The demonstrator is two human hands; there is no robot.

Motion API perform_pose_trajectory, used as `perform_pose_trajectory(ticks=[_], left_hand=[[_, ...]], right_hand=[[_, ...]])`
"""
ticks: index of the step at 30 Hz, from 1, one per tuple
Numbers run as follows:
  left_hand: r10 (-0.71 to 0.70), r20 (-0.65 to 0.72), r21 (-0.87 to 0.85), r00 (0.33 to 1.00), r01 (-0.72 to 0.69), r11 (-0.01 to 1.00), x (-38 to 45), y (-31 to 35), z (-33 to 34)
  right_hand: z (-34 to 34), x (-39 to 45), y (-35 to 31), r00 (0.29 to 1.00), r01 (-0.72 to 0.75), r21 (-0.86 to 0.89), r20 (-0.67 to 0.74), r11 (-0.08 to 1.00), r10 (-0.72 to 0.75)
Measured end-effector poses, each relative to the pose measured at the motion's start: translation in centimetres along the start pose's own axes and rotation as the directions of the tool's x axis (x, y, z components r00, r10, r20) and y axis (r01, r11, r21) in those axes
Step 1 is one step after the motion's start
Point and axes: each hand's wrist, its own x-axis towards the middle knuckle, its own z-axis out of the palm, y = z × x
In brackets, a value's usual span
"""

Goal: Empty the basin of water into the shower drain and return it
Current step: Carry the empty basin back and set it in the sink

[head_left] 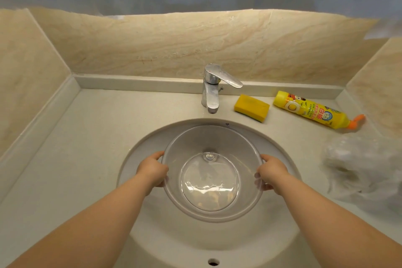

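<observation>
Clear basin [174, 152]; yellow sponge [251, 107]; beige-veined wall tiles [152, 45]

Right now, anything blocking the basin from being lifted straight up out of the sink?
Nothing visible. Left hand and right hand already grip the clear basin at opposite rims. The faucet spout sits behind the basin's far rim, not over it. Sponge and detergent bottle lie aside on the counter.

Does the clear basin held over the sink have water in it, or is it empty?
It holds water: the basin, gripped by the left hand and right hand, shows a shallow rippled pool with glints at its bottom.
</observation>
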Motion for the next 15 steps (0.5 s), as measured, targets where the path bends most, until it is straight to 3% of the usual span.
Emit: perform_pose_trajectory(ticks=[15], left_hand=[[-0.005,-0.003,-0.004,1.0,0.005,1.0,0.0,0.4,0.2]], right_hand=[[0.7,0.6,0.2,0.998,-0.028,-0.077,-0.053,0.997,0.023]])
